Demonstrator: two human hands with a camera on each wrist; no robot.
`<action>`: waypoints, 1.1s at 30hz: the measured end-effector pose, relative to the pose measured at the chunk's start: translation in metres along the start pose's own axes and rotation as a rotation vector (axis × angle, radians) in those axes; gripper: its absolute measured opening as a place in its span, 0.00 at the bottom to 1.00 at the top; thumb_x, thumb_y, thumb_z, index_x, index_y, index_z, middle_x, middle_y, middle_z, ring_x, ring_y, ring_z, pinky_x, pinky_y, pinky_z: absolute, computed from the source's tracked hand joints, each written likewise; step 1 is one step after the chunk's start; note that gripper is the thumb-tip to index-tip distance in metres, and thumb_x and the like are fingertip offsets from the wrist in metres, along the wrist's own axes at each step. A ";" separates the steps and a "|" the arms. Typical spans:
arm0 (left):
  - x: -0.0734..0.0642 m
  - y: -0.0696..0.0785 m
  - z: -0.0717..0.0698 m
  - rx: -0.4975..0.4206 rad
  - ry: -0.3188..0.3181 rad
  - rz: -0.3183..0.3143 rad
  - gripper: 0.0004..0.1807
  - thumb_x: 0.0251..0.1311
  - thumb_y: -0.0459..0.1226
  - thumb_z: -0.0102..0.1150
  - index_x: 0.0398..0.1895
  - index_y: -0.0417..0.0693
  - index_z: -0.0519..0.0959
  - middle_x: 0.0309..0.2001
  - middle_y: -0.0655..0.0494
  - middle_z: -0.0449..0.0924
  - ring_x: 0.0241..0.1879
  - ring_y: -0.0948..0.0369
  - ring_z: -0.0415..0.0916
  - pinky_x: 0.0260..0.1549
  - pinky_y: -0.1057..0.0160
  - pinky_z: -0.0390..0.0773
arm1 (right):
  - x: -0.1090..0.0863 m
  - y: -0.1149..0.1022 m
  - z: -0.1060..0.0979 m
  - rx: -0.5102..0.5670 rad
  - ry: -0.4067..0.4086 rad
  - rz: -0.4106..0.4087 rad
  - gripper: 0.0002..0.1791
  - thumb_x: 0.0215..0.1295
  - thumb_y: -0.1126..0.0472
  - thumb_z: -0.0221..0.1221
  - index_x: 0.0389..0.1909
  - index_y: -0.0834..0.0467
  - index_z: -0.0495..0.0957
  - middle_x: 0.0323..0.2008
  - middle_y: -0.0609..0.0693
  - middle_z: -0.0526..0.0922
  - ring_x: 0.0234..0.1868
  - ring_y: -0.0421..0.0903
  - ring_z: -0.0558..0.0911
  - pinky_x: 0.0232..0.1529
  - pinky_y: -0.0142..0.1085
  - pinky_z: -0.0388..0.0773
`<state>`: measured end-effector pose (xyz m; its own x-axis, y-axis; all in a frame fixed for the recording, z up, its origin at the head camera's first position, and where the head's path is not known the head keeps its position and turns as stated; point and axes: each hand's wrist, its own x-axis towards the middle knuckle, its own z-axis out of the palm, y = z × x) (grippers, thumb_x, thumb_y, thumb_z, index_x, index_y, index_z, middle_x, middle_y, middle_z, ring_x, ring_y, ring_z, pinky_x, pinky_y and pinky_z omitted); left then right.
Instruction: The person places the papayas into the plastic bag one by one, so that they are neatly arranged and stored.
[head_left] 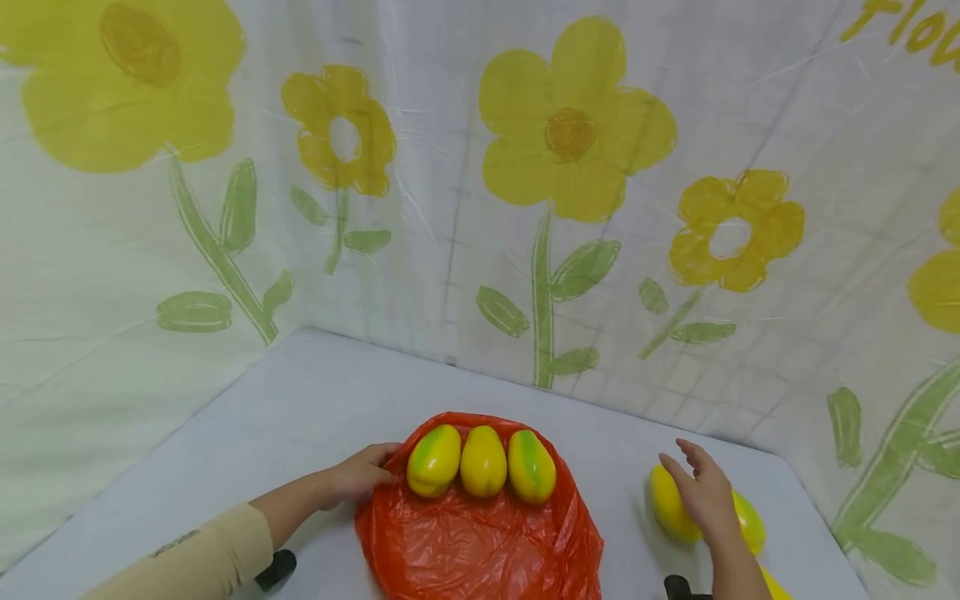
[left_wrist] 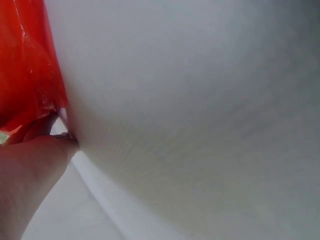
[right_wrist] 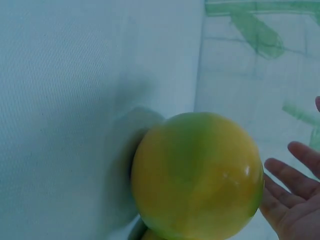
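Note:
A red plastic bag (head_left: 480,542) lies spread on the table, with three glossy yellow fruits (head_left: 483,462) streaked with green in a row on its far part. They look like mangoes or papayas. My left hand (head_left: 360,477) pinches the bag's left edge; in the left wrist view the fingers (left_wrist: 52,131) meet the red plastic, partly hidden. Off to the right, my right hand (head_left: 705,496) is above more such fruit (head_left: 667,504), fingers spread and holding nothing. In the right wrist view a large yellow-green fruit (right_wrist: 197,177) sits beside the open right hand (right_wrist: 295,200).
The white table (head_left: 337,375) ends at a curtain (head_left: 420,250) printed with yellow flowers. Another yellow fruit (head_left: 750,525) lies behind the right wrist, and part of one more (head_left: 776,585) shows below it. Dark objects (head_left: 276,571) appear near both forearms.

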<state>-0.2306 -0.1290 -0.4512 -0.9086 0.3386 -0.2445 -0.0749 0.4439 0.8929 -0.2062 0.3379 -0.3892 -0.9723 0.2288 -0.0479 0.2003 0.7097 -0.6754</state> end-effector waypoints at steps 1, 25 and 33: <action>0.000 0.001 0.000 -0.004 0.002 -0.003 0.28 0.57 0.30 0.52 0.63 0.44 0.67 0.58 0.47 0.72 0.51 0.56 0.72 0.51 0.52 0.77 | 0.001 0.001 -0.001 -0.001 -0.005 0.011 0.41 0.66 0.39 0.45 0.70 0.63 0.51 0.70 0.66 0.52 0.69 0.65 0.52 0.68 0.57 0.52; -0.001 0.000 0.002 0.002 0.015 -0.011 0.27 0.56 0.30 0.52 0.63 0.44 0.67 0.59 0.47 0.72 0.52 0.55 0.72 0.52 0.50 0.76 | 0.006 0.016 0.007 -0.061 -0.055 0.066 0.38 0.60 0.51 0.58 0.66 0.65 0.57 0.67 0.72 0.53 0.67 0.68 0.53 0.67 0.60 0.51; -0.002 0.003 0.000 0.003 0.006 -0.005 0.28 0.56 0.30 0.52 0.63 0.44 0.67 0.59 0.47 0.71 0.52 0.55 0.71 0.53 0.49 0.75 | 0.006 0.019 0.007 -0.085 -0.031 0.026 0.33 0.59 0.59 0.59 0.64 0.65 0.62 0.66 0.72 0.56 0.65 0.69 0.56 0.65 0.61 0.53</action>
<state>-0.2291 -0.1280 -0.4484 -0.9105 0.3314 -0.2472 -0.0784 0.4486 0.8903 -0.2090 0.3483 -0.4077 -0.9696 0.2282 -0.0879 0.2337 0.7582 -0.6087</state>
